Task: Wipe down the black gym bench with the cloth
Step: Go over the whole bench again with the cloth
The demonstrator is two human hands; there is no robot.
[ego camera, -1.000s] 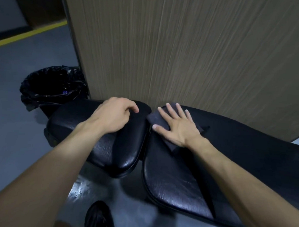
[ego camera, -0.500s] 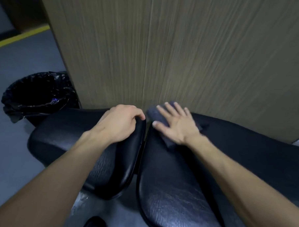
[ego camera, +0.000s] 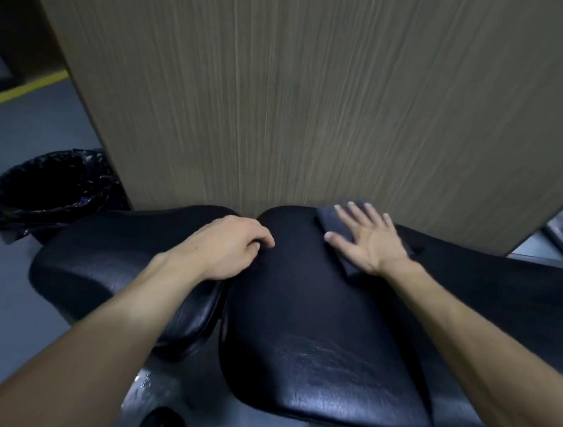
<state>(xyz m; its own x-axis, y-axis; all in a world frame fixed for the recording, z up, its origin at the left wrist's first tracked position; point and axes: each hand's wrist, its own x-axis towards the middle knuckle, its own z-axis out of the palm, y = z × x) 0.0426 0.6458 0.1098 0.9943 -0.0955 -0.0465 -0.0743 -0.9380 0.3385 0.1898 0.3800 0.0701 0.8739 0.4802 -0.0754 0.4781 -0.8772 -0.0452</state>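
Our right hand (ego camera: 367,239) presses flat, fingers spread, on the dark cloth (ego camera: 334,223) at the back pad's (ego camera: 318,311) far edge beside the wall (ego camera: 311,101); our left hand (ego camera: 228,248) curls over the seat pad's (ego camera: 110,254) edge.

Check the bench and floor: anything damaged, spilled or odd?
The black padded gym bench shows fine cracked creasing in its vinyl near the front edge. The grey floor beneath glistens, possibly wet. Nothing else stands out.
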